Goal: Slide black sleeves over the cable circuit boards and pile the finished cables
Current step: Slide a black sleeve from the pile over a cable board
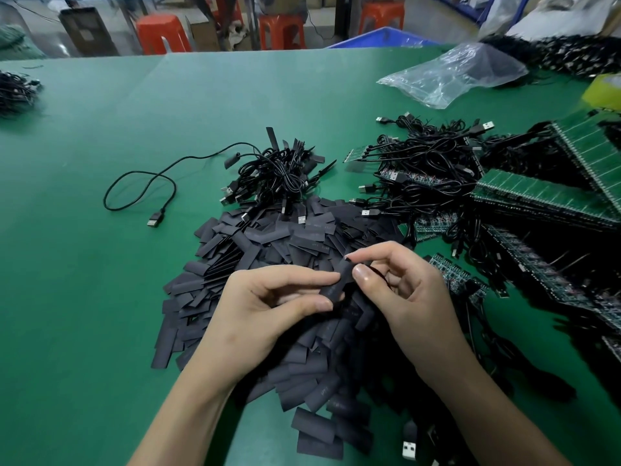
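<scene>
Green matting (84, 297) covered the workbench, and at its nearest edge a USB plug (409, 450) lay beside a few stray sleeves. Just beyond, both hands met over the heap of loose sleeves (268, 243). The left hand (255, 307) pinched the lower end of one black sleeve (336, 285) between thumb and forefinger, its other fingers curled under. The right hand (403, 290) pinched the upper end of the same sleeve with thumb and forefinger, the remaining fingers loosely bent behind. Whether a board sat inside that sleeve could not be told. Past the heap, a bundle of sleeved cables (279, 176) rested on its far edge, with a single cable (141, 190) looped on the mat to the left. To the right lay a tangle of bare-board cables (426, 163), and beside it green board panels (537, 196) were stacked at angles. Farther back a clear plastic bag (453, 75) lay crumpled, and another dark cable bundle (13, 92) sat at the far left. Behind the bench stood orange stools (161, 33) and a blue bin (379, 37).
</scene>
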{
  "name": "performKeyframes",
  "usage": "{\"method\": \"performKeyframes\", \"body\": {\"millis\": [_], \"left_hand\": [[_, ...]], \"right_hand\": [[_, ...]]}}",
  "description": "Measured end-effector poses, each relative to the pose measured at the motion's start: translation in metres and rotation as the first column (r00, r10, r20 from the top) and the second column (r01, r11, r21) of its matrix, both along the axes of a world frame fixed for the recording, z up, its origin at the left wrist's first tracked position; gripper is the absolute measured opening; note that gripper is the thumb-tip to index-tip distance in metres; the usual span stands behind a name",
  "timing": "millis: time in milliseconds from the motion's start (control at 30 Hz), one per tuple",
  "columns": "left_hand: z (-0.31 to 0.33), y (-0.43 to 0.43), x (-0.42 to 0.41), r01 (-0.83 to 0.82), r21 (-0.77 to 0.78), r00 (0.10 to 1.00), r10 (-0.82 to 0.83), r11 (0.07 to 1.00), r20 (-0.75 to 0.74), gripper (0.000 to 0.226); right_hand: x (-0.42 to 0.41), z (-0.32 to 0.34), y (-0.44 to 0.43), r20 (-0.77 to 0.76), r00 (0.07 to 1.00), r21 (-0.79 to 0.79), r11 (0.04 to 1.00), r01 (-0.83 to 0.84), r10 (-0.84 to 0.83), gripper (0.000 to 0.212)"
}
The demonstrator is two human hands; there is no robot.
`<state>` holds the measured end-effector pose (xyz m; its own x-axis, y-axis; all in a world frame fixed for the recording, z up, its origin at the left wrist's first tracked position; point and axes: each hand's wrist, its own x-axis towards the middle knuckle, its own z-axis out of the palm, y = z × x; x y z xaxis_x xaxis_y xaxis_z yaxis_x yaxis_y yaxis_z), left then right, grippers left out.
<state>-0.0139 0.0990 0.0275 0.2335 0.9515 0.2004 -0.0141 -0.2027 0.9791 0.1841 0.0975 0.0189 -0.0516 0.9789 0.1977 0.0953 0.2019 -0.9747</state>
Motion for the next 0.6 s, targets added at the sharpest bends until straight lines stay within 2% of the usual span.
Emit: {"method": "performKeyframes", "body": {"millis": [267, 400, 500, 600], "left_hand": [[-0.004, 0.001, -0.001, -0.009, -0.022, 1.000, 0.009, 1.000, -0.006, 0.024], [-0.003, -0.001, 0.003, 0.051, -0.013, 0.998, -0.051, 0.999, 0.023, 0.029], [-0.001, -0.002, 0.006, 0.090, -0.029, 0.991, -0.087, 0.995, 0.099, 0.025], [0.002, -0.003, 0.004, 0.081, -0.077, 0.973, -0.063, 0.994, 0.220, 0.022]], "right_hand": [[0.000, 0.004, 0.000, 0.016, 1.000, 0.015, 1.000, -0.024, 0.024, 0.013], [0.002, 0.007, -0.001, 0.054, 0.998, 0.030, 0.999, -0.027, 0.026, 0.018], [0.003, 0.012, 0.000, 0.147, 0.989, 0.061, 0.998, -0.015, 0.006, 0.017], [0.010, 0.019, 0.001, 0.328, 0.944, 0.103, 0.995, 0.009, -0.043, 0.014]]}}
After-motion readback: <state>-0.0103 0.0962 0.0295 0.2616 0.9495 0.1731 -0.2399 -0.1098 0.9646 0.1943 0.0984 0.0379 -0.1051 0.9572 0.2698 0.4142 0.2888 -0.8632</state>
